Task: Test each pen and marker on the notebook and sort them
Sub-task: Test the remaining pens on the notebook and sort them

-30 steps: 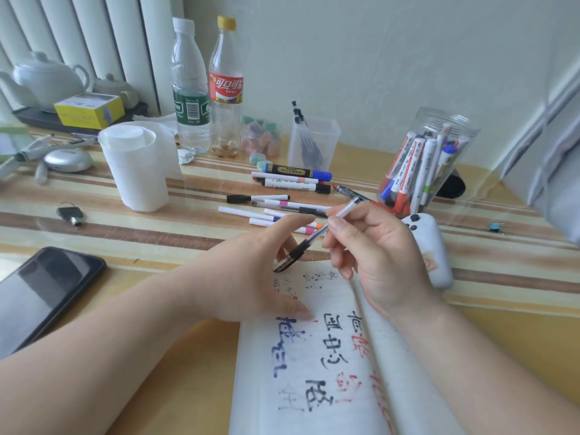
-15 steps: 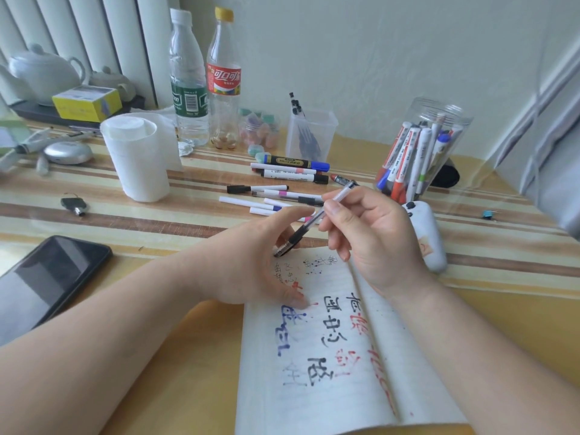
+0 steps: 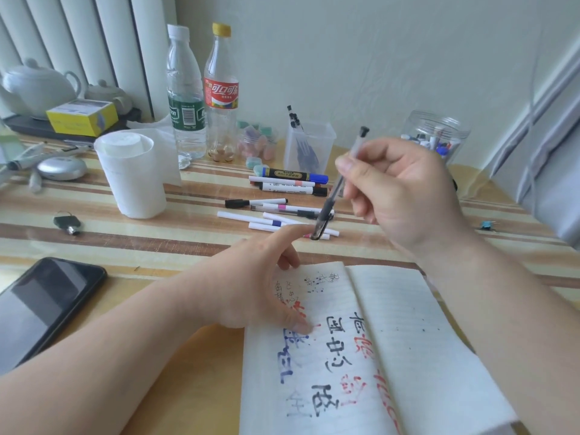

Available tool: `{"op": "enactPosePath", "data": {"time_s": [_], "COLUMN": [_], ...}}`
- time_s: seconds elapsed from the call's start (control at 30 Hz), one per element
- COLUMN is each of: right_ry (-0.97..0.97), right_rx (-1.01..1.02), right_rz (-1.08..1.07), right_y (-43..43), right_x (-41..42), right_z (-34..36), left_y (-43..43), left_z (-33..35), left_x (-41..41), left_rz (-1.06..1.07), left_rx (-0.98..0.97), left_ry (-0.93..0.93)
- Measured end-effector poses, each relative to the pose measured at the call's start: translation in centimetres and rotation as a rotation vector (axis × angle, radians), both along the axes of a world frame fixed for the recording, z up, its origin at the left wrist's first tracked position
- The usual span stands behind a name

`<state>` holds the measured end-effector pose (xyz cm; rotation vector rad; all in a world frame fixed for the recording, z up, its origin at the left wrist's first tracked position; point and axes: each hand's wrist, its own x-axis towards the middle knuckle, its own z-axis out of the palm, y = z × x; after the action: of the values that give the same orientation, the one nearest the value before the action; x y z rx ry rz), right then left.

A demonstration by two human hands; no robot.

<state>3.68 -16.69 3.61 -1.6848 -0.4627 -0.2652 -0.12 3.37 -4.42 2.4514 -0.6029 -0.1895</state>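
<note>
A: Where's the pen (image 3: 337, 186)?
B: In the right hand (image 3: 405, 196), raised above the tabletop (image 3: 157, 243). The thumb and fingers are curled round its clear barrel. It is steeply tilted, with the dark grip end down and the other end up toward the wall.
A: And the left hand (image 3: 260, 287)?
B: It holds nothing. Its thumb rests on the left page of the open notebook (image 3: 398, 334), and the forefinger is stretched straight toward the pen's lower end. Whether fingertip and pen touch, I cannot tell.
A: What about the notebook?
B: It lies at the near edge of the tabletop. The pages carry black, blue and red writing, most of it on the left page.
A: The rest of the pens?
B: Loose markers (image 3: 276, 211) lie side by side on the tabletop just beyond the notebook. Behind them a clear cup (image 3: 309, 149) holds a few pens upright. A clear jar (image 3: 439, 133), partly hidden by the right hand, holds more markers.
A: Anything else?
B: A dark phone (image 3: 44, 306) lies at the left, and two bottles (image 3: 185, 98) stand near the wall.
</note>
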Motion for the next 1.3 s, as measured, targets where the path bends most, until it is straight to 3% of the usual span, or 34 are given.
{"op": "enactPosePath", "data": {"time_s": [0.3, 0.53, 0.77, 0.87, 1.0, 1.07, 1.2, 1.3], "right_ry": [-0.166, -0.023, 0.021, 0.038, 0.036, 0.059, 0.091, 0.057], "right_rx": [-0.04, -0.149, -0.138, -0.318, -0.913, -1.09, -1.156, -1.096], "right_rz": [-0.324, -0.346, -0.336, -0.267, -0.15, -0.091, 0.045, 0.0], "right_y": [1.7, 3.2, 3.9, 3.8, 3.1, 2.9, 2.9, 3.0], "right_x": [8.6, 14.3, 14.0, 12.5, 10.3, 9.4, 8.2, 8.5], "right_z": [5.4, 4.1, 3.1, 1.4, -1.7, -2.6, -3.6, -3.9], "left_y": [-0.1, 0.0, 0.1, 0.1, 0.2, 0.2, 0.1, 0.0], "left_z": [0.3, 0.3, 0.3, 0.3, 0.3, 0.2, 0.3, 0.3], "left_x": [0.3, 0.3, 0.3, 0.3, 0.3, 0.3, 0.3, 0.4], "left_rz": [-0.002, -0.011, -0.019, -0.014, -0.016, -0.019, -0.033, -0.052], "left_rx": [0.016, 0.015, 0.012, 0.019, 0.02, 0.019, 0.039, 0.065], "left_ry": [-0.007, -0.015, -0.021, -0.023, -0.022, -0.026, -0.05, -0.076]}}
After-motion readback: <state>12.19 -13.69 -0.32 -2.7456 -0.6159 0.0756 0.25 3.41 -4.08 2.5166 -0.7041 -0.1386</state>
